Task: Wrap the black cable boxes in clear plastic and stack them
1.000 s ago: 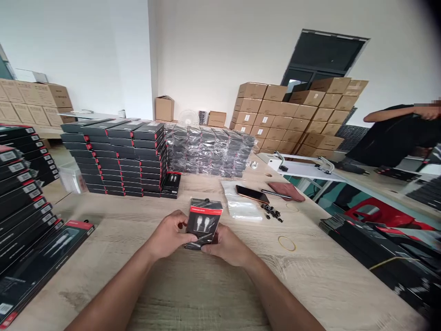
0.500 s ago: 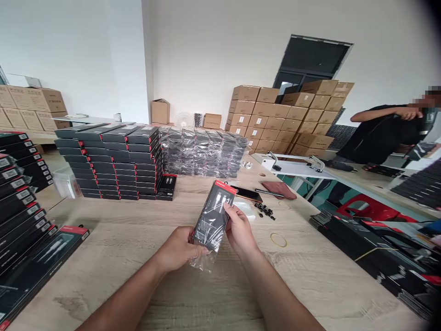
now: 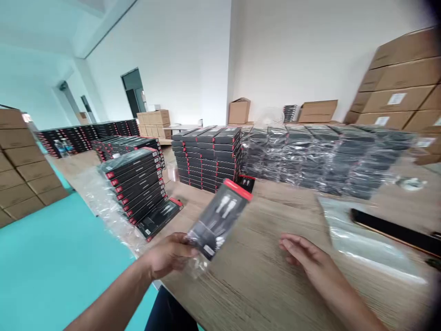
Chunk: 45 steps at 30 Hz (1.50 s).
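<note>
My left hand (image 3: pixel 168 255) grips the lower end of a black cable box with a red top (image 3: pixel 218 218), wrapped in a clear plastic sleeve, and holds it tilted above the wooden table (image 3: pixel 262 280). My right hand (image 3: pixel 303 253) hovers open to the right of the box, fingers loosely spread, holding nothing. Just beyond the box stands a neat stack of the same black boxes (image 3: pixel 206 156). A leaning stack of black boxes (image 3: pixel 136 181) sits at the table's left edge.
Plastic-wrapped bundles of boxes (image 3: pixel 320 156) fill the back right of the table. A clear bag (image 3: pixel 358 239) and a dark phone (image 3: pixel 396 230) lie at right. Cardboard cartons (image 3: pixel 399 87) rise at far right, more cartons (image 3: pixel 20 165) at left beside a teal floor (image 3: pixel 58 257).
My head has turned left, so the view has swung. My right hand has let go of the box and drawn away to the right; my left hand alone carries the box leftward.
</note>
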Each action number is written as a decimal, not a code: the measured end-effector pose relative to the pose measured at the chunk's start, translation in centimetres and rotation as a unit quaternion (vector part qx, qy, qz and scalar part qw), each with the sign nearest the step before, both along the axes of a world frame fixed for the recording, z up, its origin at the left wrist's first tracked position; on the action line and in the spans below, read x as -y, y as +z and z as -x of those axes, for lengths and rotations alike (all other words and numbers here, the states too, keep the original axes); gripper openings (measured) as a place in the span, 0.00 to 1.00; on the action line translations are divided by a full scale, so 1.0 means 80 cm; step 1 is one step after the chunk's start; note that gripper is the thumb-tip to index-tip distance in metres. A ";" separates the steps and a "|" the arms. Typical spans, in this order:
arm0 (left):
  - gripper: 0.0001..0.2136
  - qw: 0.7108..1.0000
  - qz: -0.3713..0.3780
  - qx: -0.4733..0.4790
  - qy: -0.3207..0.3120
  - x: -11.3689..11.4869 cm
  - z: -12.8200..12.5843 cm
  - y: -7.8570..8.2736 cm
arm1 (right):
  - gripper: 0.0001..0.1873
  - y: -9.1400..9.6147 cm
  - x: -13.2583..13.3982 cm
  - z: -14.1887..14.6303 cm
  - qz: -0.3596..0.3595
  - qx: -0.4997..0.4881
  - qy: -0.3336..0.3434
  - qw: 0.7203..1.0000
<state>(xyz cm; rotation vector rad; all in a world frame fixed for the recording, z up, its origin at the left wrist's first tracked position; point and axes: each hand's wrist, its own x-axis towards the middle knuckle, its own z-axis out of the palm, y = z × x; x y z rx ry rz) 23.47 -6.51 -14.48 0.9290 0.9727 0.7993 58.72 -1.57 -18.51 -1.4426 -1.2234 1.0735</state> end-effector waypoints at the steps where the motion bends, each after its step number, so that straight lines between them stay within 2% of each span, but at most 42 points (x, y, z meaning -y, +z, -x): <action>1: 0.11 0.999 0.016 0.001 0.032 0.006 0.026 0.001 | 0.24 -0.005 -0.003 -0.003 0.004 0.015 0.009 1.000; 5: 0.15 0.991 0.095 -0.004 0.094 0.014 0.116 -0.001 | 0.25 -0.007 -0.002 -0.005 0.002 0.043 0.010 0.999; 8: 0.17 0.982 0.132 -0.035 0.130 0.012 0.155 -0.010 | 0.25 -0.001 0.000 -0.003 0.010 0.055 0.009 0.998; 11: 0.18 0.972 0.153 -0.058 0.171 0.012 0.172 -0.021 | 0.26 0.001 -0.001 -0.001 0.016 0.064 0.016 0.998; 14: 0.19 0.955 0.140 -0.099 0.240 0.018 0.178 -0.026 | 0.27 -0.003 -0.003 -0.003 0.019 0.067 0.024 0.997; 16: 0.19 0.943 0.110 -0.156 0.272 0.028 0.180 -0.023 | 0.26 -0.007 -0.004 -0.006 0.021 0.062 0.028 0.997; 18: 0.19 0.919 0.061 -0.273 0.277 0.043 0.178 -0.013 | 0.25 -0.011 -0.004 -0.009 0.024 0.054 0.027 0.998; 19: 0.19 0.888 0.029 -0.363 0.282 0.052 0.175 -0.007 | 0.24 -0.013 -0.004 -0.010 0.025 0.050 0.026 0.998; 20: 0.20 0.837 -0.009 -0.464 0.289 0.061 0.170 0.000 | 0.24 -0.014 -0.004 -0.011 0.027 0.049 0.026 0.998; 22: 0.19 0.702 -0.111 -0.636 0.301 0.074 0.156 0.013 | 0.23 -0.016 -0.005 -0.011 0.028 0.055 0.028 0.998; 23: 0.18 0.639 -0.176 -0.688 0.297 0.076 0.146 0.017 | 0.23 -0.017 -0.005 -0.011 0.028 0.063 0.030 0.997; 24: 0.16 0.593 -0.248 -0.713 0.281 0.074 0.136 0.019 | 0.24 -0.017 -0.006 -0.010 0.026 0.072 0.033 0.997; 25: 0.14 0.564 -0.320 -0.719 0.252 0.067 0.126 0.019 | 0.24 -0.017 -0.006 -0.010 0.024 0.081 0.035 0.996; 27: 0.13 0.534 -0.429 -0.707 0.176 0.045 0.109 0.013 | 0.25 -0.017 -0.007 -0.009 0.023 0.094 0.037 0.995; 29: 0.17 0.519 -0.467 -0.705 0.121 0.017 0.101 0.001 | 0.25 -0.017 -0.007 -0.010 0.024 0.101 0.038 0.994; 31: 0.22 0.517 -0.473 -0.708 0.091 -0.007 0.102 -0.014 | 0.25 -0.017 -0.006 -0.011 0.019 0.096 0.042 0.994; 36: 0.23 0.543 -0.484 -0.684 0.052 -0.035 0.120 -0.039 | 0.23 -0.017 -0.002 -0.013 0.003 0.083 0.058 0.995; 40: 0.21 0.542 -0.492 -0.681 0.019 -0.039 0.127 -0.038 | 0.22 -0.014 -0.002 -0.011 0.001 0.064 0.056 0.996; 45: 0.15 0.509 -0.484 -0.711 0.017 -0.038 0.122 -0.030 | 0.23 -0.014 -0.002 -0.012 0.002 0.066 0.070 0.995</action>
